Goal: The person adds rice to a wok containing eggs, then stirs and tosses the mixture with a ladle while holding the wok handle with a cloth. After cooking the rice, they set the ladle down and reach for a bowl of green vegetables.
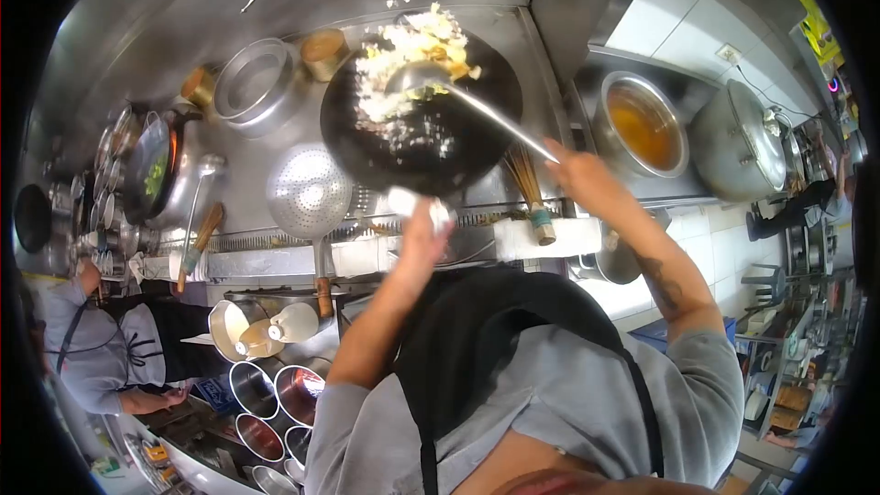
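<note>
A dark wok is over the stove, tilted, with fried rice tossed up along its far side and some grains in the air. My left hand is closed round a white cloth at the wok's near rim; the handle or rim under the cloth is hidden. In my right hand is the handle of a long metal ladle. The ladle's bowl lies among the rice and is slightly blurred.
Left of the wok lie a perforated strainer and a metal basin. A bamboo brush stands by the right front edge. A pot of amber liquid sits at right. Another person works at left, near several sauce containers.
</note>
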`<state>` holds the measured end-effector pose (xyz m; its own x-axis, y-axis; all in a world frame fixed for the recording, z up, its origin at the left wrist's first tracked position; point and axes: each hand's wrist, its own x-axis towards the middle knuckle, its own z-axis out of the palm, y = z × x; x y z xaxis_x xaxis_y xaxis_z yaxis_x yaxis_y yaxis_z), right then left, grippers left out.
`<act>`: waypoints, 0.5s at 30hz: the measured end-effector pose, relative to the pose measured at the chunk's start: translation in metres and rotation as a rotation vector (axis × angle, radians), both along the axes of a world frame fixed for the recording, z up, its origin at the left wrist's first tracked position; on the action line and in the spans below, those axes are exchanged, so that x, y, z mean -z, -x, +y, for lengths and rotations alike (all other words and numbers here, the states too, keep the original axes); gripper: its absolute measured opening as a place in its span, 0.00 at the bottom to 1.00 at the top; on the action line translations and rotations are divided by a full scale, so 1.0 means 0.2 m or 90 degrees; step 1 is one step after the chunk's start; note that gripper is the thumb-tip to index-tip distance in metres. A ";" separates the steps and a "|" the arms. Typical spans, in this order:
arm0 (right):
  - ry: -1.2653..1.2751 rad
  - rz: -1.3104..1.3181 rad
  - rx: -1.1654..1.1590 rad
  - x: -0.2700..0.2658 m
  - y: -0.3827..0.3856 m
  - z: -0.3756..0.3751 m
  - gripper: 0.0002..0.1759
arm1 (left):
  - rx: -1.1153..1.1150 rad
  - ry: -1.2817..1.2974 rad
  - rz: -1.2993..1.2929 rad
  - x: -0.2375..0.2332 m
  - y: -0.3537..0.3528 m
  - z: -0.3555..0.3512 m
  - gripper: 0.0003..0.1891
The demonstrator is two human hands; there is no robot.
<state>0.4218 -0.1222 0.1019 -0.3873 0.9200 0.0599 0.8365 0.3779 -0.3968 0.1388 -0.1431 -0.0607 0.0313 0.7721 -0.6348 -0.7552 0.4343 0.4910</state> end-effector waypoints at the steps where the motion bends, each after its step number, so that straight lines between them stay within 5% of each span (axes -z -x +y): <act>1: 0.009 0.053 0.015 0.00 0.00 -0.02 0.27 | -0.026 -0.028 -0.021 -0.05 0.03 0.13 0.03; 4: 0.414 0.357 0.213 -0.08 0.10 0.01 0.23 | 0.012 -0.049 -0.024 0.01 0.08 0.40 0.03; 7: 0.612 0.605 0.159 -0.12 0.12 0.11 0.24 | -0.015 -0.013 -0.002 0.05 0.05 0.48 0.04; 12: 0.498 0.837 0.178 -0.43 -0.08 0.18 0.25 | -0.022 0.004 0.036 0.05 0.03 0.52 0.05; 15: 0.217 0.862 0.037 -0.50 -0.10 0.35 0.22 | -0.057 -0.025 -0.023 0.02 0.03 0.47 0.09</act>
